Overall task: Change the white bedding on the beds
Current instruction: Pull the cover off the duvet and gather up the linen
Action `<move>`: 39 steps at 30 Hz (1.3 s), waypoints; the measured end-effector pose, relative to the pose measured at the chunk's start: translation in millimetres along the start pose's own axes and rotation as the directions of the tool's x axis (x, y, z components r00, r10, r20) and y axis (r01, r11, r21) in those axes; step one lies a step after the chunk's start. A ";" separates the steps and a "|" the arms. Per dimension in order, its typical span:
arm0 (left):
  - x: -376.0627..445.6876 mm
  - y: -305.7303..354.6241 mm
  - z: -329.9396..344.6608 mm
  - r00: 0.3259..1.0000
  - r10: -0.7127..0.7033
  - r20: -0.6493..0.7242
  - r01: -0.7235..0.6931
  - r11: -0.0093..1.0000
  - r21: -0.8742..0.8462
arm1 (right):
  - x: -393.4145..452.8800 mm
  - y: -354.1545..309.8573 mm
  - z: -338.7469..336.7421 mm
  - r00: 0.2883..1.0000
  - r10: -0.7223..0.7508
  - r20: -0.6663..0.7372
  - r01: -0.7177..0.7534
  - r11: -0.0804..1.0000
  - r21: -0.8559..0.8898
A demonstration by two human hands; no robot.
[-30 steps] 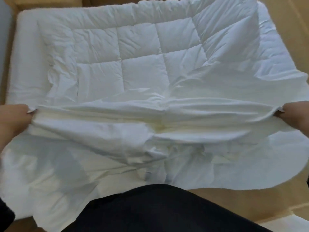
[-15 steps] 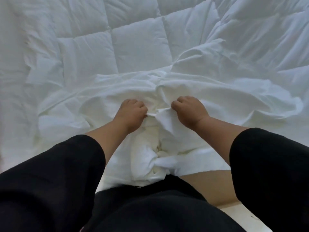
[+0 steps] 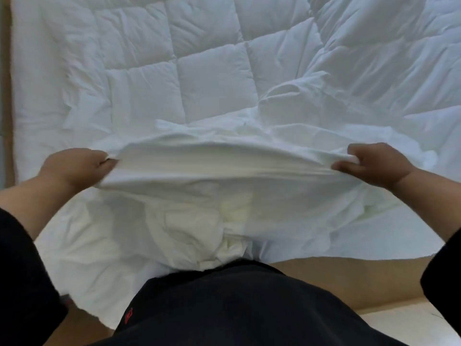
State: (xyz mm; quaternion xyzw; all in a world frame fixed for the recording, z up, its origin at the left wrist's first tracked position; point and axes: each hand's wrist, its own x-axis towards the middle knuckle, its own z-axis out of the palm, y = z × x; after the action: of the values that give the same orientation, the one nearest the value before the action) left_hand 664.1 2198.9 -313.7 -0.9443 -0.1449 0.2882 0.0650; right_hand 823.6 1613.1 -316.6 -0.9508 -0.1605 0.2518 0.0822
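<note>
A white quilted duvet (image 3: 212, 78) lies spread over the bed in front of me. Over its near end lies a thin white cover sheet (image 3: 224, 171), bunched and creased. My left hand (image 3: 77, 168) grips the sheet's edge at the left, fingers curled round the cloth. My right hand (image 3: 376, 166) grips the same edge at the right. Between the two hands the edge is pulled taut into a raised band. Below it the sheet sags in loose folds down to my body.
A tan bed frame edge (image 3: 336, 278) shows at the lower right, beside my dark clothing (image 3: 237, 308). A brown strip (image 3: 6, 96) runs along the bed's left side. A pale floor patch (image 3: 411, 325) lies at the bottom right.
Half a second ago both hands were close together at the middle of the sheet's edge. They have moved apart, left and right, stretching the edge taut between them.
</note>
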 end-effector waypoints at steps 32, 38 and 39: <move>-3.4 98.3 101.2 0.962 0.185 0.202 0.031 0.658 -0.752 | 73.0 -165.3 53.6 0.881 0.002 -0.474 0.090 0.981 0.170; -58.0 -8.5 30.9 0.988 -0.155 0.017 0.068 0.330 -0.942 | 136.4 -471.6 -94.4 0.828 -0.436 -0.353 0.548 0.761 0.348; -56.5 -33.9 15.1 0.968 -0.249 0.002 0.063 0.235 -0.970 | 135.8 -527.4 -111.1 0.869 -0.411 -0.276 0.477 0.547 0.688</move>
State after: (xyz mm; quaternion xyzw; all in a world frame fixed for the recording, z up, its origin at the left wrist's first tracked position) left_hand 602.9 2214.1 -289.4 -0.7858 -0.3785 0.0583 -0.4858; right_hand 852.3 2144.9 -157.5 -0.7720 -0.2762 0.2262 0.5259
